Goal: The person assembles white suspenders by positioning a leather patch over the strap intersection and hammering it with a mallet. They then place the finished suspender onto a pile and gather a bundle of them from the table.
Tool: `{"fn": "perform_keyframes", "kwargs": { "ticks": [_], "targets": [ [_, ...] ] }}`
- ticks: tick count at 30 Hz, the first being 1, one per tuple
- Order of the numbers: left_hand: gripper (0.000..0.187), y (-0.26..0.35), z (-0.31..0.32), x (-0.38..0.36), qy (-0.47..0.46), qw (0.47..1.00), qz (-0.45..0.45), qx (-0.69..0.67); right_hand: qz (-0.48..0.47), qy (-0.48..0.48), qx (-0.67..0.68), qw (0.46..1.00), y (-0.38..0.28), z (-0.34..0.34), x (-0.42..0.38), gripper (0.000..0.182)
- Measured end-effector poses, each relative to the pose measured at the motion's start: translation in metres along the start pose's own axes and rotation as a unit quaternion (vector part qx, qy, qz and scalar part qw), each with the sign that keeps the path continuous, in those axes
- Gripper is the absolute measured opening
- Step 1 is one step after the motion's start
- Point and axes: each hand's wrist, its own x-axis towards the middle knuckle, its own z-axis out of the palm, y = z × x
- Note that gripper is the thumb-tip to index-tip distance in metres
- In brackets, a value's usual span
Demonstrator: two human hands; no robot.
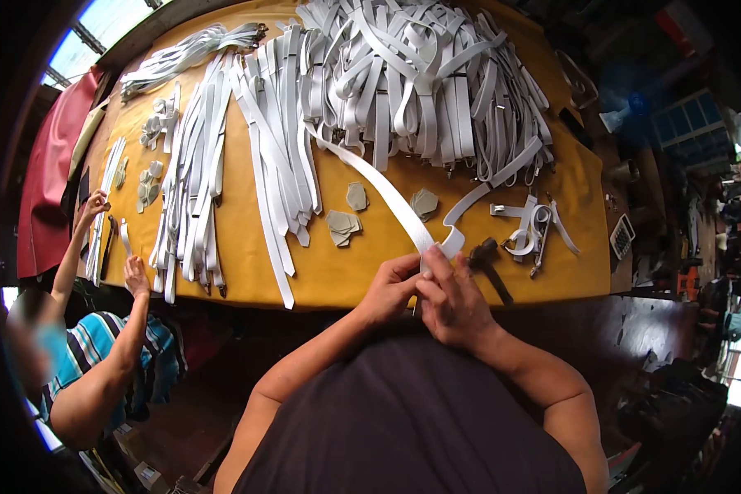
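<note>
A white elastic strap [387, 193] runs from the pile down to my hands near the table's front edge. My left hand [393, 290] is closed on the strap, its thumb and fingers pinching it. My right hand [455, 300] meets it from the other side, fingers bent around the same strap. The exact spot between the fingertips is hidden. From my right hand the strap loops up toward the right side of the pile. Just right of that hand lies a dark hammer-like tool [492, 267]. Small beige patches [343, 228] lie beyond my left hand.
A large heap of white suspenders [424, 82] covers the back of the yellow-covered table [580, 272]. Strap bundles [193, 181] lie to the left. Loose clipped straps [537, 226] and a calculator [622, 237] are at right. A co-worker's hands [137, 277] work at the left edge.
</note>
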Motion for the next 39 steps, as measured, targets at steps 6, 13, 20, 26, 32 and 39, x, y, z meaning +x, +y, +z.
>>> {"fn": "perform_keyframes", "kwargs": {
  "ticks": [6,13,20,26,32,39],
  "targets": [
    [0.023,-0.001,-0.002,-0.001,0.002,0.997,-0.058,-0.046,0.018,0.006,-0.002,1.0,0.009,-0.004,0.002,0.055],
    [0.027,0.013,0.0,-0.005,0.024,0.996,-0.069,-0.043,0.089,0.041,0.004,0.995,0.028,-0.012,-0.013,0.054],
    [0.031,0.011,0.005,-0.006,0.034,0.989,-0.099,-0.102,0.073,0.123,0.125,0.982,0.031,-0.027,-0.008,0.046],
    [0.026,-0.009,-0.007,-0.011,0.061,0.994,-0.063,-0.058,0.026,0.007,0.1,0.995,0.002,0.004,-0.033,0.051],
    [0.026,0.012,0.015,-0.014,0.066,0.993,-0.076,-0.058,0.043,0.008,0.113,0.993,0.008,-0.009,-0.033,0.054],
    [0.02,-0.006,0.006,-0.01,0.117,0.992,-0.022,0.046,0.003,-0.025,0.082,0.996,0.003,-0.01,-0.038,0.058]
  ]
}}
